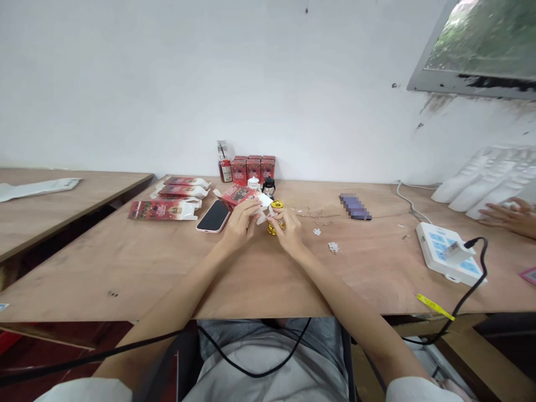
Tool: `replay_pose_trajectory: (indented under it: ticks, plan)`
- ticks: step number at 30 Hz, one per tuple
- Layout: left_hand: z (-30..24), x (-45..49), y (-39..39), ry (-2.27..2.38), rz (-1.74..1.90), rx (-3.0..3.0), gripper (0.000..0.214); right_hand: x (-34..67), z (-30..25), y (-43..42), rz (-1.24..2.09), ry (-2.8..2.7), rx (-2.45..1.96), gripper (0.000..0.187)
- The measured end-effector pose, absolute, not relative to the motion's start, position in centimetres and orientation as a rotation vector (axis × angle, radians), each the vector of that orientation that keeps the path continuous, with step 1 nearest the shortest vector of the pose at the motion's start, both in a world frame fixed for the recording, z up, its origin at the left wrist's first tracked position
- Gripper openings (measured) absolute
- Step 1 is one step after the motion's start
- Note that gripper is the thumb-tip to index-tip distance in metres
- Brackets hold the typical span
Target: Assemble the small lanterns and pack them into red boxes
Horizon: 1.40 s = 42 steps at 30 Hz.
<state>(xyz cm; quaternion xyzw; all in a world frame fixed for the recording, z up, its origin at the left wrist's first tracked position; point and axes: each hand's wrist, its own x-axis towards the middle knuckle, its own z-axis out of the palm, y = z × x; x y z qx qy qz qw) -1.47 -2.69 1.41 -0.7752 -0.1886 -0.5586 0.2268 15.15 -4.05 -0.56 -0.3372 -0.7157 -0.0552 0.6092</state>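
Held over the middle of the table is a red printed carton (238, 195) with its white end flaps spread toward me. My left hand (242, 223) is closed around the carton near its open end. At that same end my right hand (288, 228) pinches a white flap, its fingertips close to the left ones. Directly behind my fingers stands a small gold lantern (277, 204), partly hidden by the right hand and flaps. A white lantern (253, 183) and a black lantern (268, 186) stand just beyond the carton.
Flattened red cartons (165, 210) lie at left, beside a phone (214, 216). Several upright red boxes (253, 169) and a bottle (225, 166) stand by the wall. Right are a second phone (355, 206), a power strip (435, 248), a yellow cutter (435, 306) and another person's hand (511, 216).
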Motion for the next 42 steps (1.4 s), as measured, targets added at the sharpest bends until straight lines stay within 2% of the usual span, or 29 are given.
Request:
replay_pose_trajectory:
  ticks: [5,11,18,34,42]
  plan:
    - [1.4,-1.4,-2.8,-0.52,-1.528,-2.159,0.031,15.0,-0.4,-4.3,-0.181,-1.676,-0.77,0.009]
    - [1.6,-1.2,-3.0,-0.495,-1.556,-2.149,0.032,14.9,-0.7,-4.3,-0.202,-1.694,-0.751,0.024]
    - [1.4,-1.4,-2.8,-0.549,-1.54,-2.175,0.026,15.3,-1.1,-3.8,-0.257,-1.749,-0.736,0.028]
    - [1.2,-1.6,-2.6,-0.593,-1.304,-2.288,0.027,15.4,-0.9,-4.0,-0.02,-1.766,-0.809,0.042]
    - [1.3,-2.7,-2.3,-0.578,-1.116,-2.228,0.053,15.0,-0.4,-4.4,0.002,-1.725,-0.811,0.048]
